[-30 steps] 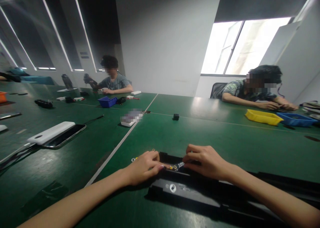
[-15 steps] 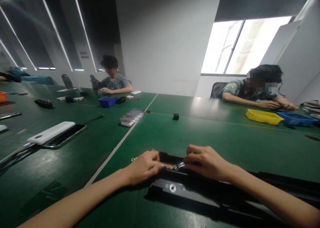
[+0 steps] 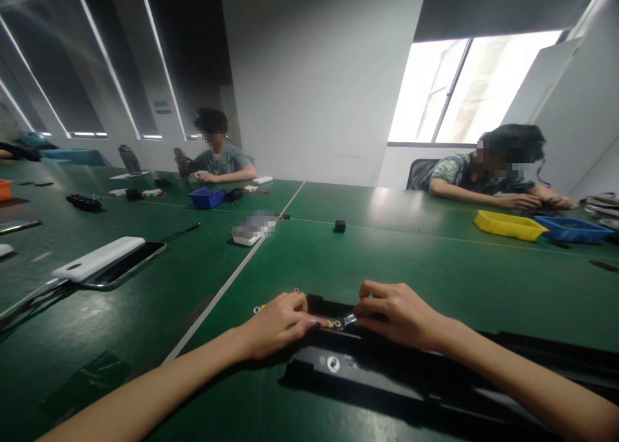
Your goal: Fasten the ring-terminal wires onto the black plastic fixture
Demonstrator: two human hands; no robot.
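The right hand pinches the silvery end of a small ring terminal between thumb and forefinger; the left hand closes its fingertips on the yellow-sleeved end. The terminal sits over the left end of a long black housing at the near edge of the green table. Beyond: a black block at centre, a white power bank left, a yellow tray far right.

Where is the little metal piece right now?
Head view, bottom centre: the metal piece is pinched in the right hand's fingers above the black rail, beside the left hand.
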